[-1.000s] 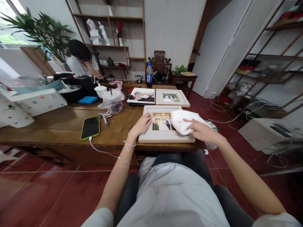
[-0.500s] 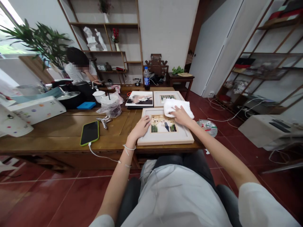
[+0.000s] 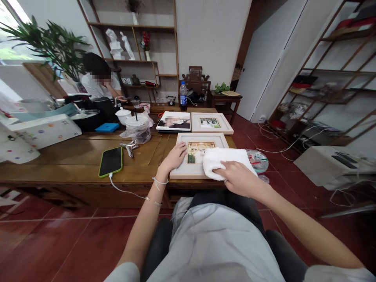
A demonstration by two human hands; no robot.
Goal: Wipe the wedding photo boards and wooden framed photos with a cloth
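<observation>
A picture frame (image 3: 188,171) with a pale wood edge and a small photo lies flat at the table's front edge. My left hand (image 3: 175,156) rests on its left side with the fingers stretched out. My right hand (image 3: 236,176) grips a folded white towel (image 3: 232,156), which covers the frame's lower right part and sticks out past its right edge. Behind it lies a second picture frame (image 3: 225,122), its photo in full view. Beside that one is a white-edged photo album or panel (image 3: 174,121).
To the left, a phone (image 3: 111,161) with a green case lies on a white cable. A bagged drink cup (image 3: 138,127), a blue box (image 3: 107,127) and a cola bottle (image 3: 183,96) stand on the table (image 3: 70,152). Another person (image 3: 101,84) sits at the far left.
My right hand has drawn the towel from the frame's upper right toward me, to its lower right corner. The rear frame's photo is now uncovered. My left hand stays in place.
</observation>
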